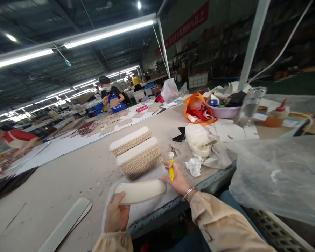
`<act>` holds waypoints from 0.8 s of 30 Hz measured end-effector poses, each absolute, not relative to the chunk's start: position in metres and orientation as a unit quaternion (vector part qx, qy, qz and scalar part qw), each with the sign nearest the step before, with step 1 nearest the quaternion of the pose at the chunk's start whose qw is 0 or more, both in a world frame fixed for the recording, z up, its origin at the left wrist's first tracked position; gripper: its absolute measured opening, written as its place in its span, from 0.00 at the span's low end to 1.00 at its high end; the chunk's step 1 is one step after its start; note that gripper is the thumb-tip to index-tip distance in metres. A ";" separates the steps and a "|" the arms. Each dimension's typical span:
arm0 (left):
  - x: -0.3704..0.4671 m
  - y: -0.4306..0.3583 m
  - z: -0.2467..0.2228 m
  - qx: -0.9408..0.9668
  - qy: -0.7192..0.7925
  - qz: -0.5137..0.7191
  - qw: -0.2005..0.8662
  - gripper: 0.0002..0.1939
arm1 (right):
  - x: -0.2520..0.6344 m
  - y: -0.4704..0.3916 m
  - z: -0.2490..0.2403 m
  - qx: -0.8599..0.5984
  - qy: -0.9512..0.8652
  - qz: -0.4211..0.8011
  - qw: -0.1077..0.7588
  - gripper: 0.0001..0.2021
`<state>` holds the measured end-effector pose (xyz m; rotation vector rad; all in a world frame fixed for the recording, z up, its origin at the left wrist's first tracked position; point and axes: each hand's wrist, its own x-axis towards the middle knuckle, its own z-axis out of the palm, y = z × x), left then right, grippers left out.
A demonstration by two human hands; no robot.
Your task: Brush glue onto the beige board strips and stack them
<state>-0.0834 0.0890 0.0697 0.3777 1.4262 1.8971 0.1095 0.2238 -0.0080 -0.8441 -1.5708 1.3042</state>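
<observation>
My left hand (117,211) grips one end of a long cream panel (143,191) with rounded corners, thumb on top. The panel is raised over a white sheet (136,218) at the table's near edge. In my right hand (179,179) is a tool with a yellow handle (171,169); its whitish upper end is too small to name. The thumb of that hand touches the panel's right end. Just beyond stand two stacks of similar panels, a larger near stack (139,157) and a smaller far stack (130,140). Scissors (175,150) lie past the yellow-handled tool.
Crumpled white paper (194,165) and a plastic-wrapped tub (201,148) are to the right. Behind them stand an orange bag (198,108), a purple basin (225,112), a glass jar (250,106) and a glue bottle (277,113). Grey strips (65,224) lie left. Co-workers stand across the table.
</observation>
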 end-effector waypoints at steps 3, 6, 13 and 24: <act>-0.072 0.094 0.093 0.137 0.542 0.748 0.357 0.17 | 0.112 0.221 -0.002 -0.277 -0.568 0.619 0.466 0.24; -0.064 0.096 0.114 0.106 0.522 0.757 0.379 0.16 | 0.119 0.215 0.007 -0.220 -0.516 0.669 0.487 0.24; -0.060 0.099 0.138 0.100 0.500 0.794 0.331 0.13 | 0.132 0.196 0.018 -0.187 -0.488 0.719 0.458 0.24; -0.051 0.092 0.119 0.062 0.473 0.830 0.287 0.13 | 0.141 0.179 0.020 -0.224 -0.519 0.687 0.457 0.20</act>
